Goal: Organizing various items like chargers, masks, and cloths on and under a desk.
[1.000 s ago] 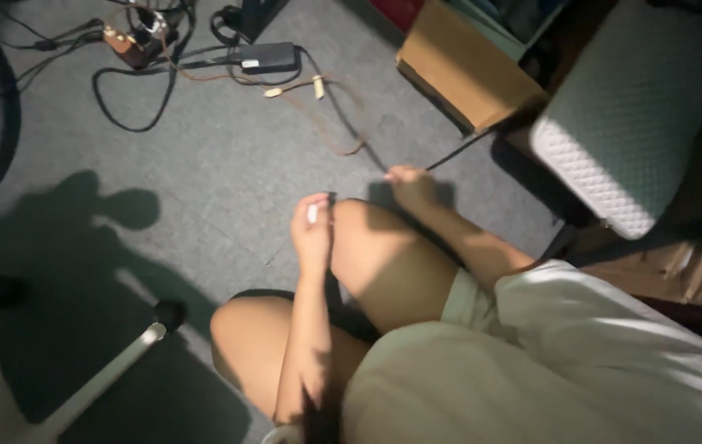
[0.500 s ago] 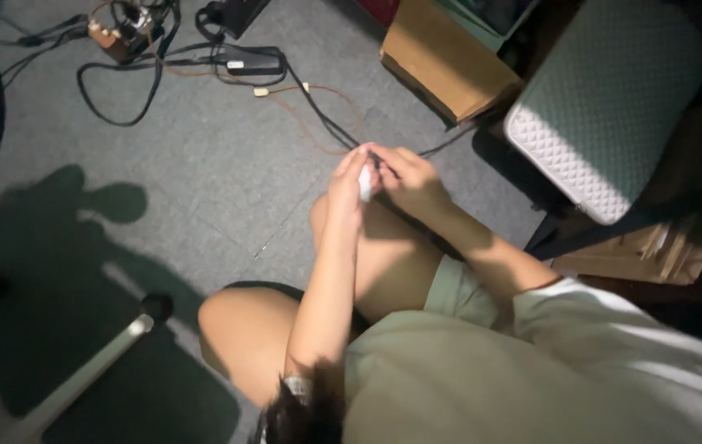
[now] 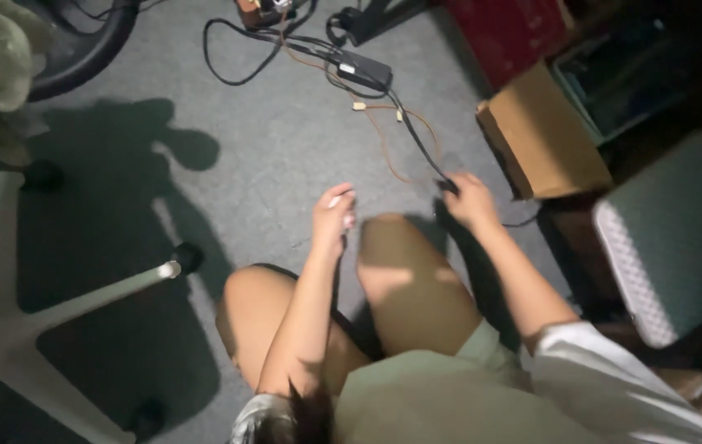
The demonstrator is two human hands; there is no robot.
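Since the earlier frame the hands had parted: the right hand [image 3: 468, 200] had swung out and pinched the black cable [image 3: 417, 136] near the cardboard box [image 3: 544, 140], while the left hand [image 3: 333, 219] pinched a small white piece [image 3: 335, 200] above the knee. Joining the two looked in hand; bringing them together again seemed needed. A power adapter [image 3: 365, 71], an orange wire [image 3: 388, 140] and a chair base [image 3: 80, 288] lay around.

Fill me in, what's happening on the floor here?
A person sits looking down over bare knees at a grey carpet. The right hand grips a black cable that runs to a power brick. The left hand holds a small white thing apart from it, too small to identify. A cardboard box and a chair base sit nearby.
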